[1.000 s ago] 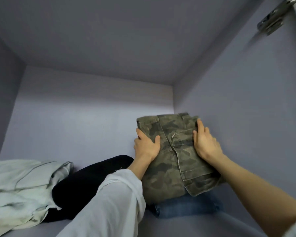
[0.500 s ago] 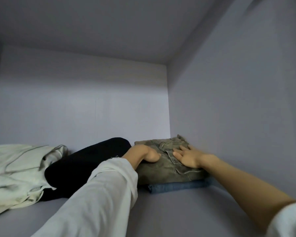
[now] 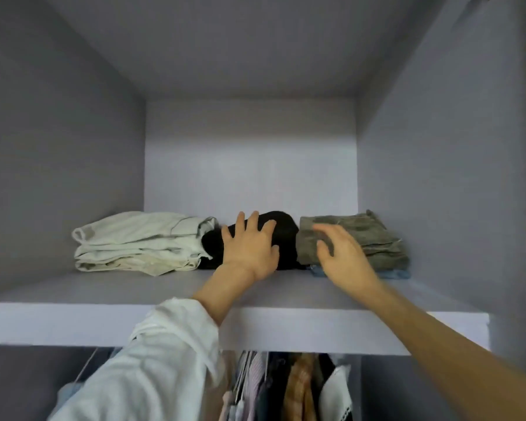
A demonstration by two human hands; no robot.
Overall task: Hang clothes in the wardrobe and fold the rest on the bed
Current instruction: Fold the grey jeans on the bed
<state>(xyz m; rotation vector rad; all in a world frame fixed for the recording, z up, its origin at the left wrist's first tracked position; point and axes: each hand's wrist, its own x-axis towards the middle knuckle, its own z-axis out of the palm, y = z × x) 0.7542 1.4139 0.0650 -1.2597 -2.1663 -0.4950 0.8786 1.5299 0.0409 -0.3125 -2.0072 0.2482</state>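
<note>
On the pale lilac wardrobe shelf [image 3: 110, 299], a folded stack of cream-white fabric [image 3: 137, 241] lies at the left, touching a rounded black garment [image 3: 286, 238] in the middle. The left hand [image 3: 251, 247], in a white sleeve [image 3: 152, 360], is spread flat in front of that black garment, fingers [image 3: 240, 221] straight, holding nothing. The right hand [image 3: 340, 256], blurred, hangs with fingers relaxed and apart before the folded camouflage-green trousers [image 3: 374, 241], which sit atop folded blue denim [image 3: 392, 273] by the right wall. Hanging clothes [image 3: 289, 387] show below the shelf.

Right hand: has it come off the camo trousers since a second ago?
Yes. The right hand now hovers open, nearer the shelf's front edge than the camo trousers.
</note>
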